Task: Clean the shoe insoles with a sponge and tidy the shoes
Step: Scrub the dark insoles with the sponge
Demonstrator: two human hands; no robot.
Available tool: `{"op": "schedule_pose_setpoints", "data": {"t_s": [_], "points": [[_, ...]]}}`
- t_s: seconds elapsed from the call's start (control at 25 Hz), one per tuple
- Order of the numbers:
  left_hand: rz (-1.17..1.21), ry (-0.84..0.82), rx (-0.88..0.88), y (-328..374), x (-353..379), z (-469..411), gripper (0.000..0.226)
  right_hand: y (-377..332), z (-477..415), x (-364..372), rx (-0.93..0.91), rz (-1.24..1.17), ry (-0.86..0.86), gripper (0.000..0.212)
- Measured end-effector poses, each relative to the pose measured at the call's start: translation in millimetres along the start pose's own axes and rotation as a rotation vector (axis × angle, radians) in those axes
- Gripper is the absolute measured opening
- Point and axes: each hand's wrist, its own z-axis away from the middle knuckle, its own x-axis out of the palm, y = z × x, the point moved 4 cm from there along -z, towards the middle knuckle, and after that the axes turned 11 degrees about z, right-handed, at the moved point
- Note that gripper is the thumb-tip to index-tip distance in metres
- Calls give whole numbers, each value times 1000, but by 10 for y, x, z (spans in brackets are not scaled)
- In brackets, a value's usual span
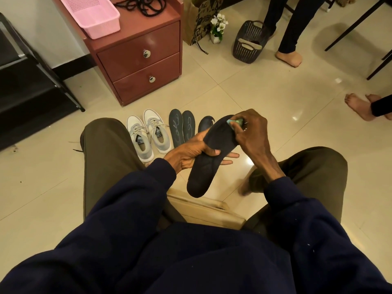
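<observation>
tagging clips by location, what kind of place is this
Likely a room in a home: a glossy tiled floor, a red-brown drawer cabinet, and the bare foot of someone standing nearby.

My left hand grips the black insole at its middle, thumb on top, fingers beneath. My right hand curls over its far end, pinching a sponge. Both forearms angle toward it.

Sneakers, loose insoles and cabinet are crowding the space ahead. Bare tile is lying open rightward.
</observation>
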Motion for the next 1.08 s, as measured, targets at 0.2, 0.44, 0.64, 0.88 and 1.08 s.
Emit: {"op": "schedule_pose_setpoints", "data": {"t_s": [0.2, 0.44, 0.64, 0.88, 1.08], "points": [[7, 71, 8, 4, -6, -20, 83, -201, 70, 105, -143, -26, -108, 7], [64, 51, -47, -17, -37, -38, 47, 258, -19, 1, 200, -12, 3, 5], [272, 196, -22, 3, -177, -140, 78, 207, 17, 186, 383, -305, -110, 15], [131, 345, 190, 168, -297, -434, 49, 213, -9, 332, 544, -548, -186, 21], [-8, 474, 428, 394, -482, -766, 71, 407, -110, 567, 981, -788, -233, 16]]}}
